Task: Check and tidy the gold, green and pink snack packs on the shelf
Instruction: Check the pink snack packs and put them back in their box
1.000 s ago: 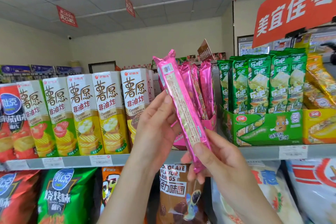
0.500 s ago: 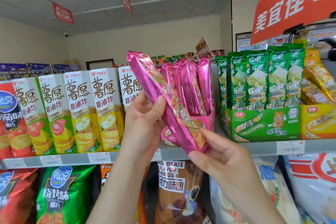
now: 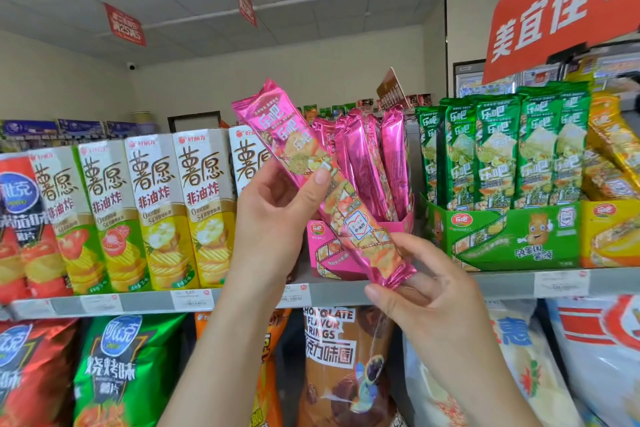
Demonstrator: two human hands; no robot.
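1. A pink snack pack (image 3: 346,208) is held slantwise in front of the shelf (image 3: 145,302), printed face outward, top end up and to the left.
2. Its middle is gripped by the left hand (image 3: 273,218), with the thumb laid on the front.
3. Its lower end is pinched between the curled fingers (image 3: 415,246) of the right hand (image 3: 436,302).
4. Just behind, more pink packs (image 3: 367,163) are stood upright in a pink display box (image 3: 329,256).
5. To the right, green packs (image 3: 498,149) and then gold packs (image 3: 609,149) are ranged in their own boxes.
6. To the left, tall chip cartons (image 3: 156,211) are lined up.

change | pink pack (image 3: 343,204) | flipped from back seam to printed front; top end tipped further left
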